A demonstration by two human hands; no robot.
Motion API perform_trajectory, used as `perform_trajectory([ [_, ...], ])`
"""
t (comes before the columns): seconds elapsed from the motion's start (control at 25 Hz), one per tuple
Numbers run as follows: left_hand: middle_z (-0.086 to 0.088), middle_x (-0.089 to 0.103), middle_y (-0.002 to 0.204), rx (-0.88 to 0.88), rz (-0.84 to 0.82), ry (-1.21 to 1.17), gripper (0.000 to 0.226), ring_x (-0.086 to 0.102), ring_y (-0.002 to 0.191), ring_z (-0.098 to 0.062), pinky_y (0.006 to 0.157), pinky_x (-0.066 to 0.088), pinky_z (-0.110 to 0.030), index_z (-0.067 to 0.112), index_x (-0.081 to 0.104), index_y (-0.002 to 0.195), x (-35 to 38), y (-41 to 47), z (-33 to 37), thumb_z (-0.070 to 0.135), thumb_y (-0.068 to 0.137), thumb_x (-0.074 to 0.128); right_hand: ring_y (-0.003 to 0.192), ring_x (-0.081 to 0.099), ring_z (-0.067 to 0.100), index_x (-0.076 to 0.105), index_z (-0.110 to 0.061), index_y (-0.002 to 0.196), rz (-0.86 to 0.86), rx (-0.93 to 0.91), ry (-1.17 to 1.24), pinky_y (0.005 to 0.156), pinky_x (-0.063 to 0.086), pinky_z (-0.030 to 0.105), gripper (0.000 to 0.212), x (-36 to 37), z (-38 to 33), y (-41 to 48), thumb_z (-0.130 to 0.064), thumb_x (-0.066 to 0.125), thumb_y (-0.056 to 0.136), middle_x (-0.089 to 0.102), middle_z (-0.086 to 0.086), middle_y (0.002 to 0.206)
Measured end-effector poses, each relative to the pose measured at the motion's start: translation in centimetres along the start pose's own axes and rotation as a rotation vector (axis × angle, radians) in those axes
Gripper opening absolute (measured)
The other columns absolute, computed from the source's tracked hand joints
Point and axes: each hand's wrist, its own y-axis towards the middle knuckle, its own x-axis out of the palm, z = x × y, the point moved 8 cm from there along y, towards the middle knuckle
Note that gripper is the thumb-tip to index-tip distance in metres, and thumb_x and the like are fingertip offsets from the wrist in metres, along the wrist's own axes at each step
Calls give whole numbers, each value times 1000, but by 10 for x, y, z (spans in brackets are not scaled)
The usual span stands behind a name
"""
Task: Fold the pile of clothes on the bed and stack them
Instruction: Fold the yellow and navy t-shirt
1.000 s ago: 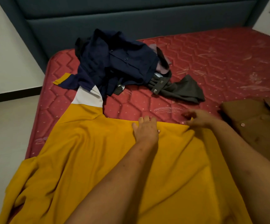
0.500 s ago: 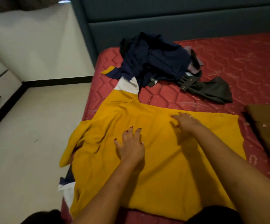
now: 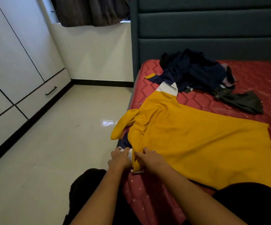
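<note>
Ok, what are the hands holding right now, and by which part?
Both grip the yellow shirt at its near sleeve: left hand on the white part, right hand on the yellow fabric beside it.

A single wide view from the person's head looks forward and down across the bed [image 3: 253, 78] toward the headboard [image 3: 212, 38]; the frame is tilted. It sits close above the arms [image 3: 172, 179]; floor [image 3: 58, 151] and wardrobe [image 3: 9, 62] fill the left.

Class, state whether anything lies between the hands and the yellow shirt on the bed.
Nothing visible does: the left hand and right hand hold the yellow shirt at its near sleeve, by the mattress edge.
</note>
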Motion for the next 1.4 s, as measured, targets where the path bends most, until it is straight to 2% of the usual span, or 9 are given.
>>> perform_trajectory([
  [0.16, -15, 49, 136, 210, -56, -113, 45, 48, 122, -32, 93, 40, -36, 13, 63, 120, -5, -19, 17, 45, 88, 61, 116, 51, 34, 42, -26, 135, 160, 128, 31, 87, 46, 39, 53, -24, 22, -8, -32, 64, 87, 50, 10, 127],
  [0.48, -13, 71, 87, 98, -614, -1297, 25, 69, 75, -23, 78, 55, -33, 5, 74, 86, -60, -69, 32, 26, 74, 79, 115, 55, 21, 9, -44, 150, -185, 106, 778, 91, 49, 33, 91, 66, 50, 35, -31, 70, 84, 52, 2, 136],
  [0.64, -10, 67, 83, 220, -553, -1550, 10, 67, 71, -20, 71, 54, -29, 10, 71, 85, -61, -73, 60, 13, 77, 75, 69, 42, 2, 54, -11, 99, -216, 107, 829, 58, 37, 9, 18, -7, 3, -38, 4, 44, 97, 45, -6, 81],
  [0.76, -1, 67, 67, 338, -533, -1362, 29, 64, 64, -12, 64, 49, -24, 20, 70, 60, -53, -82, 89, 5, 84, 60, 67, 40, 7, 51, 12, 120, -260, 184, 915, 62, 40, 17, 27, 10, 25, -35, 9, 36, 98, 49, 17, 84],
  [0.92, -2, 67, 103, 502, -649, -1290, 30, 62, 98, -19, 84, 49, -30, 16, 61, 106, -48, -83, 118, 1, 80, 61, 76, 54, 12, 55, -2, 122, -207, 340, 1309, 80, 50, 26, 30, 18, 48, -47, 8, 43, 96, 55, 6, 89],
  [1.0, -4, 64, 115, 452, -424, -1299, 30, 62, 101, -17, 83, 50, -29, 17, 60, 110, -52, -61, 109, -2, 86, 62, 81, 59, 17, 59, -10, 102, -219, 253, 1507, 77, 47, 29, 14, 10, 31, -50, -2, 49, 96, 59, 8, 93],
  [1.12, -15, 59, 125, 149, 118, -1209, 18, 58, 95, -18, 77, 47, -31, 16, 59, 106, -55, -27, 56, 5, 91, 59, 103, 60, 31, 46, -27, 128, 112, 405, 1845, 78, 54, 44, 35, -5, 45, -44, -47, 43, 99, 57, 6, 118],
  [1.2, -13, 52, 134, -11, 150, -1086, 31, 52, 103, -21, 81, 44, -33, 16, 52, 122, -38, -18, 30, 16, 92, 62, 117, 52, 36, 26, -40, 143, 417, 578, 1943, 87, 49, 52, 47, -9, 74, -39, -55, 32, 99, 46, 2, 128],
  [1.4, -10, 28, 145, -98, -14, -445, 78, 32, 133, -37, 104, 36, -41, 32, 36, 141, 1, -12, 15, 38, 75, 78, 130, 40, 31, 18, -37, 150, 350, 329, 930, 107, 37, 47, 88, -15, 66, -10, -61, 65, 79, 33, 5, 145],
])
